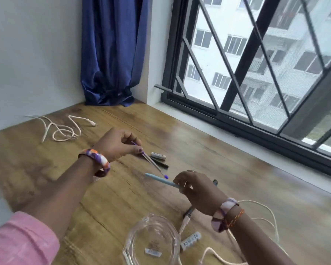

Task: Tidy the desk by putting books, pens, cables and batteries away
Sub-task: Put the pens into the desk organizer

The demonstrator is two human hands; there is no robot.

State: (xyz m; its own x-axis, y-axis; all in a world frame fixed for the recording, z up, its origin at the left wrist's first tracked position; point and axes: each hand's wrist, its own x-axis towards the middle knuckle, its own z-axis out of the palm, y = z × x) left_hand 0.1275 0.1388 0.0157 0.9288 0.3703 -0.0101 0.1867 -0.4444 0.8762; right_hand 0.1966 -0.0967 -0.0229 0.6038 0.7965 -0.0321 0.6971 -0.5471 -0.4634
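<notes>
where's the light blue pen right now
In the head view, the light blue pen is held in the right hand, above the desk, just beyond the glass jar.

A dark blue curtain (111, 52) hung bunched in the corner, its hem resting on the wooden desk (208, 150). To its left stood a plain pale wall (33, 54). On the right, a black-framed window (256, 73) with diagonal grille bars looked out on a white apartment block (224, 50). A clear glass jar (153, 240) sat at the desk's near edge, a small label visible through its base.
</notes>
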